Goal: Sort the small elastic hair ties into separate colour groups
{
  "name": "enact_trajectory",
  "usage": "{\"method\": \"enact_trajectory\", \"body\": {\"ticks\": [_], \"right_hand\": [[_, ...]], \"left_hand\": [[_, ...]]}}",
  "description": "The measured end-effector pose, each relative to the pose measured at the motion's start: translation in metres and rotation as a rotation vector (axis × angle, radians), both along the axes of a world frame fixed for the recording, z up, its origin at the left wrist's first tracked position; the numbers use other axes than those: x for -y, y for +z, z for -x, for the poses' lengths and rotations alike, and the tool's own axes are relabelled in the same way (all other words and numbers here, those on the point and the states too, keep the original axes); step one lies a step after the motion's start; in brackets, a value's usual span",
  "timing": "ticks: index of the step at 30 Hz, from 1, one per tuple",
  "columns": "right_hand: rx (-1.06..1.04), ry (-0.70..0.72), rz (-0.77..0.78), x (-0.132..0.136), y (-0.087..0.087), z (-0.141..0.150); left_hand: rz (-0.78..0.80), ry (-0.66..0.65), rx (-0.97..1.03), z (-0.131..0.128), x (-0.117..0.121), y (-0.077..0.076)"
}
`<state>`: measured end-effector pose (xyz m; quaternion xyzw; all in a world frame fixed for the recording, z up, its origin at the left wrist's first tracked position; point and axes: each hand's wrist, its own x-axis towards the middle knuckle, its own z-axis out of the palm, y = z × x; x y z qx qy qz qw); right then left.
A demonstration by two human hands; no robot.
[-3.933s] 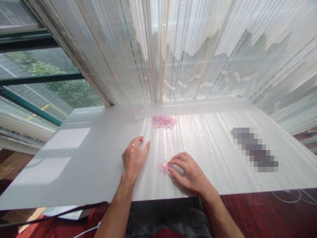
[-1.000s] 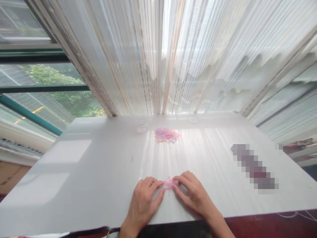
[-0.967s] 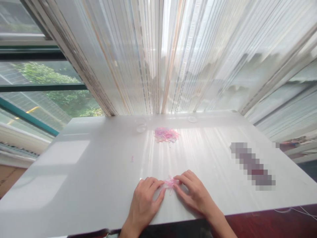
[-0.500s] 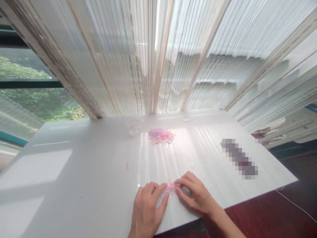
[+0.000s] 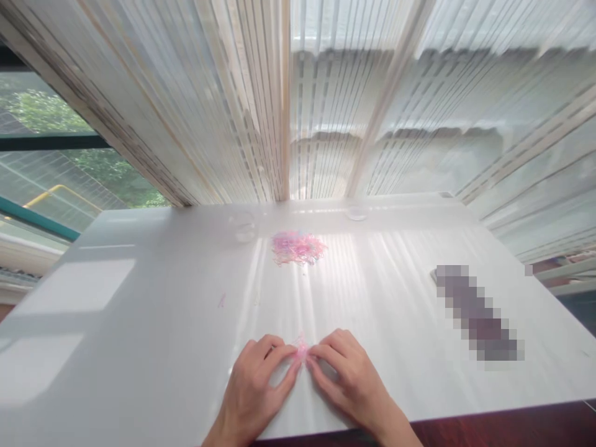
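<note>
A small bunch of pink rubber bands (image 5: 302,349) lies near the table's front edge, between my two hands. My left hand (image 5: 258,379) pinches its left side between thumb and index finger. From the other side, my right hand (image 5: 348,375) holds it the same way, with thumb and fingertips nearly meeting the left ones. The fingertips partly cover the bunch. Farther back sits a loose pile of thin pink, purple and pale rubber bands (image 5: 298,248).
On the white table (image 5: 153,347) a clear round container (image 5: 245,231) stands behind the pile, and a clear lid (image 5: 357,215) lies at the back edge. A purple band (image 5: 221,301) lies left of centre. A pixelated dark object (image 5: 477,313) rests at right. Striped curtains (image 5: 186,105) hang behind.
My hands have drawn closer together around the pink bunch, the right fingers now pinching it. The view has shifted, so the table and its things appear in slightly different places.
</note>
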<state>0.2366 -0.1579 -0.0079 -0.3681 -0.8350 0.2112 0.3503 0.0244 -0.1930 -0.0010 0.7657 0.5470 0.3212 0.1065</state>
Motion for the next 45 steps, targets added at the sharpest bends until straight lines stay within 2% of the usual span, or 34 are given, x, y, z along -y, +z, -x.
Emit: {"method": "enact_trajectory", "body": {"ticks": [8,14,20,28,31,35,39,42,45], "right_hand": [[0.002,0.007,0.023,0.000,0.002,0.000],[0.001,-0.029,0.019,0.000,0.002,0.004],[-0.004,-0.007,0.016,-0.002,0.004,0.003],[-0.030,-0.014,0.075,0.000,0.001,0.002],[-0.036,0.006,0.174,-0.003,0.009,-0.002],[0.137,0.139,0.381,-0.024,0.034,-0.009],[0.323,0.272,0.349,-0.058,0.048,-0.006],[0.369,0.369,0.350,-0.078,0.050,0.001],[0.384,0.439,0.361,-0.086,0.050,0.005]], "left_hand": [[0.003,-0.006,0.014,0.000,0.001,0.002],[-0.010,-0.023,0.080,0.003,0.003,0.000],[-0.018,-0.025,0.106,0.005,0.002,-0.003],[-0.009,-0.036,0.125,0.005,0.000,-0.001],[-0.007,-0.036,0.133,0.005,0.000,0.001],[0.014,-0.046,0.152,0.004,0.001,0.002],[0.034,-0.035,0.154,0.005,0.001,0.002],[0.045,-0.025,0.155,0.005,0.002,0.002],[0.057,-0.007,0.155,0.005,0.002,0.002]]}}
